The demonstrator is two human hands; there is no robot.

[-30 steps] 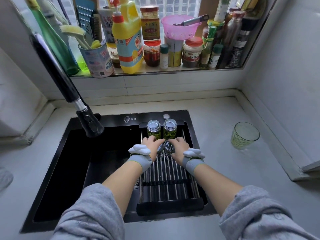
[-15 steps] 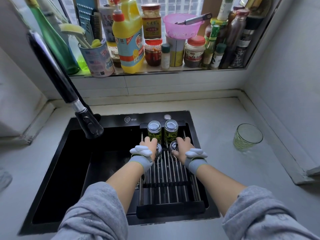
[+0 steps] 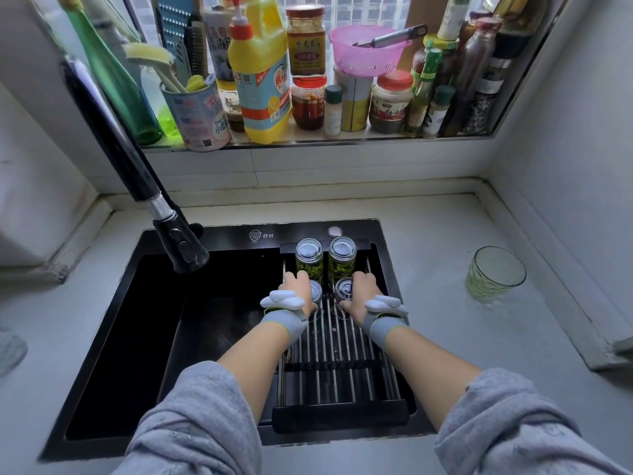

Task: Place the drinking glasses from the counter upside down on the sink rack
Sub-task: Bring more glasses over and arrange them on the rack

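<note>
A metal roll-up rack (image 3: 337, 375) lies over the right part of the black sink (image 3: 144, 337). Two tall green-patterned glasses (image 3: 309, 260) (image 3: 342, 257) stand upside down at its far end. Just in front of them, two clear glasses rest upside down on the bars. My left hand (image 3: 296, 293) is wrapped around the left clear glass (image 3: 315, 292). My right hand (image 3: 361, 294) is wrapped around the right clear glass (image 3: 344, 289). A green-tinted glass (image 3: 493, 277) stands upright on the counter to the right of the sink.
A black faucet (image 3: 137, 173) leans over the sink's left half. The window sill behind holds a yellow soap bottle (image 3: 262, 80), jars, sauce bottles and a pink strainer (image 3: 368, 49). Grey counter (image 3: 445, 337) surrounds the sink, with walls close on the left and right.
Both hands have spread slightly apart, each with its clear glass, which now rest on the rack bars. The view has shifted a little closer.
</note>
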